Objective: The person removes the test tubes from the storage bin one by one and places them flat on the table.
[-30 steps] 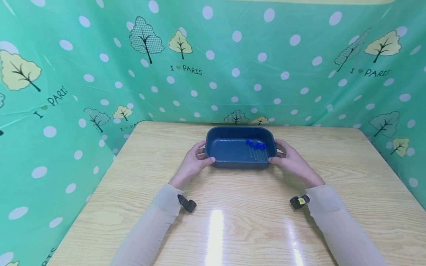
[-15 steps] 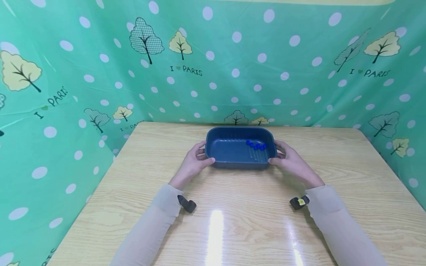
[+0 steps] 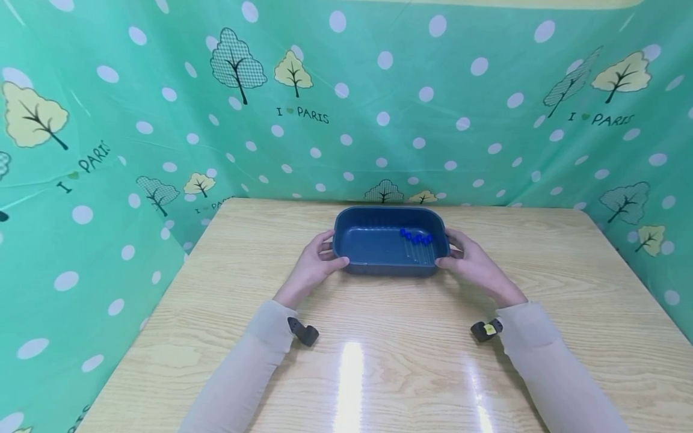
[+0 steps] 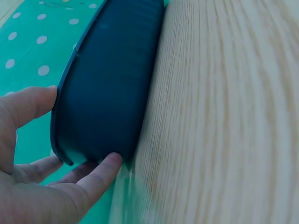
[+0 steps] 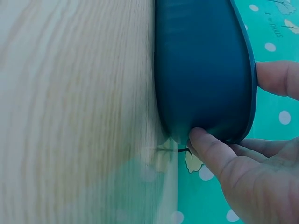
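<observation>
A dark blue rectangular plastic basin point(image 3: 373, 248) with rounded corners sits near the back of the table. In its right half lie several small bright blue pieces point(image 3: 415, 237) in a short row, over a ridged part of the floor. My left hand point(image 3: 312, 261) holds the basin's left end, thumb at the front corner of the rim and fingers round the side. At the right end my right hand point(image 3: 477, 266) grips it the same way. Both wrist views show the thumb at the rim and other fingertips low against the outer wall point(image 4: 100, 93).
The light wood table point(image 3: 400, 337) stretches around the basin, with bright light reflections toward the front. Green dotted cloth point(image 3: 400, 108) printed with trees hangs close behind the basin and along both sides.
</observation>
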`<state>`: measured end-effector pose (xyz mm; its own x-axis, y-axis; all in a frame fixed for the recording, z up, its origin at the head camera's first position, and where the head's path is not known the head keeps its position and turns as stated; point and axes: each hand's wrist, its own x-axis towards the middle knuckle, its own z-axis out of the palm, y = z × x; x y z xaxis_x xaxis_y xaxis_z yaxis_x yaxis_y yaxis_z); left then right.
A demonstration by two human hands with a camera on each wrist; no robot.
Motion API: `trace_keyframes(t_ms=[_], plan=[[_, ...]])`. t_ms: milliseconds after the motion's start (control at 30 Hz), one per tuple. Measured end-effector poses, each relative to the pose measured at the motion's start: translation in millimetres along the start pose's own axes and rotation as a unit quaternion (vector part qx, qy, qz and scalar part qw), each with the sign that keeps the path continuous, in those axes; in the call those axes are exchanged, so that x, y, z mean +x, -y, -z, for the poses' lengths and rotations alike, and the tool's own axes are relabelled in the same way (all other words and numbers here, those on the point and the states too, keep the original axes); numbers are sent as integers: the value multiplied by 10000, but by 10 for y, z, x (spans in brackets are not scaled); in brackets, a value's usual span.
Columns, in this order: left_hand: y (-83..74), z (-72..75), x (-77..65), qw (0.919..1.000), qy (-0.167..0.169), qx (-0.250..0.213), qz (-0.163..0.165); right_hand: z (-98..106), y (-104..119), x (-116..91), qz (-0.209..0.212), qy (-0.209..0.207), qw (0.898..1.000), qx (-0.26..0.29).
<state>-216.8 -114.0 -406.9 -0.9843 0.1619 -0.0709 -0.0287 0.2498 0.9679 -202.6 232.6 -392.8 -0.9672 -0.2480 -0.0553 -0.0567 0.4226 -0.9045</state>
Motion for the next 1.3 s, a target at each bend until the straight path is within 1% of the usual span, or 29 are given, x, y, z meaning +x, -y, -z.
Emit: trace_keyframes(t_ms=[133, 633, 967, 1167, 1300], plan=[[-8, 2, -6, 10000, -58, 31, 23, -9, -6, 3, -31, -13, 10000, -31], [-25, 23, -11, 9998, -100, 132, 54, -38, -4, -1, -13, -42, 10000, -78], [-28, 45, -17, 9999, -59, 132, 46, -55, 1, 0, -52, -42, 9999, -101], [-36, 46, -29, 10000, -15, 19, 61, -57, 7, -2, -84, -40, 9999, -116], [-34, 46, -24, 9999, -23, 98, 84, -57, 5, 2, -115, -41, 9999, -101]])
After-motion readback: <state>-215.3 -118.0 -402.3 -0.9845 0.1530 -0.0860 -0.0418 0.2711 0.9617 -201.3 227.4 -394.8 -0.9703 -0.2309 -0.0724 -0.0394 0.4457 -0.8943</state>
